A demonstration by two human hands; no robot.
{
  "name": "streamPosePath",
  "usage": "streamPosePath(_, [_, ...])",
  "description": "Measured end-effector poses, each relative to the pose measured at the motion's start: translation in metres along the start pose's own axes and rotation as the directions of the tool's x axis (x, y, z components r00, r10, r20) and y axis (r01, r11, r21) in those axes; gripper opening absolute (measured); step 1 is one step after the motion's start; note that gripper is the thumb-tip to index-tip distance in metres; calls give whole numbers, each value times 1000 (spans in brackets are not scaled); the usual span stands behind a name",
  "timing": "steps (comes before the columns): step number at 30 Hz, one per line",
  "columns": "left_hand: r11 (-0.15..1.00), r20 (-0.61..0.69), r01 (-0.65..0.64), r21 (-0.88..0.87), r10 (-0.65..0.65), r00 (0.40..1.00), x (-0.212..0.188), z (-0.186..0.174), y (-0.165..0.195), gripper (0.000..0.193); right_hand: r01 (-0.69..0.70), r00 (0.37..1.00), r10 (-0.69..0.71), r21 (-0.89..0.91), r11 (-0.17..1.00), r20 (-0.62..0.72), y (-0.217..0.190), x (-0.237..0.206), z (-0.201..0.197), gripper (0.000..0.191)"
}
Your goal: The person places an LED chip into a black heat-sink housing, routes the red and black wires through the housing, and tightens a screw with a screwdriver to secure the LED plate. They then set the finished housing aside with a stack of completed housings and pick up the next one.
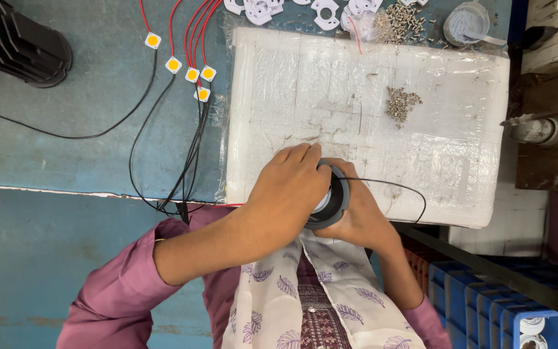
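At near edge of white foam board (pixel 421 155): round dark housing (pixel 336 200), black wire trailing; left hand (pixel 285 194) cupped over it, right hand (pixel 360 216) gripping underneath.

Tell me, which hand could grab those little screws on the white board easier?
Probably the right hand: the screws lie on its side of the foam board. The left hand covers the round black part.

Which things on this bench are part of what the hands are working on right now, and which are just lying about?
In hand:
- left hand and right hand gripping the round black housing
- its black wire
- wrapped white foam block beneath

Lying about:
- small screw pile
- wired yellow LED chips
- black finned heat sink
- white plastic rings
- blue crate
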State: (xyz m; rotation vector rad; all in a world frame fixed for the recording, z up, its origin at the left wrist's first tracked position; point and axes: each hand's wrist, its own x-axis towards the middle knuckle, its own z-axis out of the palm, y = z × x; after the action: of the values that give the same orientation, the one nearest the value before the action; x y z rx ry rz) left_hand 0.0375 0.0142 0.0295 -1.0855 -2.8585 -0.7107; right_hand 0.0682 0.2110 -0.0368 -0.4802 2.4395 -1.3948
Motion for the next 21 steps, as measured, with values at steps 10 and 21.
streamPosePath(10, [982, 11, 89, -164, -88, 996, -4, 4, 4, 43, 5, 988, -5, 0, 1000, 151, -10, 11, -20, 79])
streamPosePath(21, [975, 90, 126, -181, -112, 990, -3, 5, 3, 34, -147, 989, 145, -190, 971, -23, -59, -65, -118, 26])
